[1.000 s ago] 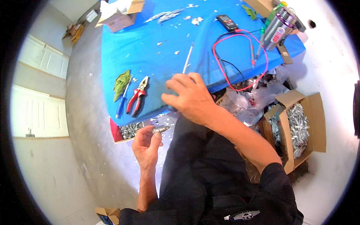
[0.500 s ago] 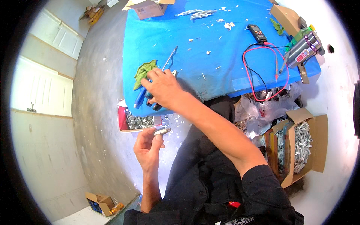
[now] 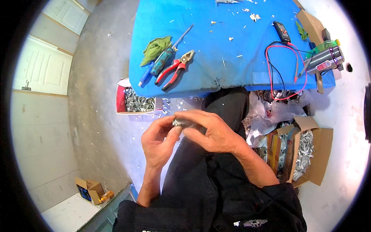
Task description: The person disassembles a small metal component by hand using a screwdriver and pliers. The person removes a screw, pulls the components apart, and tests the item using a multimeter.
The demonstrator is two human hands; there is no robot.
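My left hand (image 3: pixel 159 142) pinches a small silvery metal cylinder (image 3: pixel 178 122) between thumb and fingertips above my lap. On the cylinder's other end, my right hand (image 3: pixel 212 131) closes its thumb and fingers, hiding much of it. Beyond my hands, near the table's left front edge, lie red-handled pliers (image 3: pixel 170 74). A screwdriver with a teal handle (image 3: pixel 162 63) rests beside them, its shaft pointing away. Next to it are a blue handle-like tool (image 3: pixel 146 75) and a crumpled green cloth (image 3: pixel 155 50).
The blue-covered table (image 3: pixel 205 65) carries white scraps and a multimeter (image 3: pixel 282 31) with red and black leads. A steel flask (image 3: pixel 324 61) lies at its right. Below stand a box of small metal parts (image 3: pixel 121 101) and a carton of silvery strips (image 3: pixel 322 154).
My right hand has left the tools on the table and come back to the metal cylinder in my left hand. The pliers now lie uncovered. The view has shifted somewhat.
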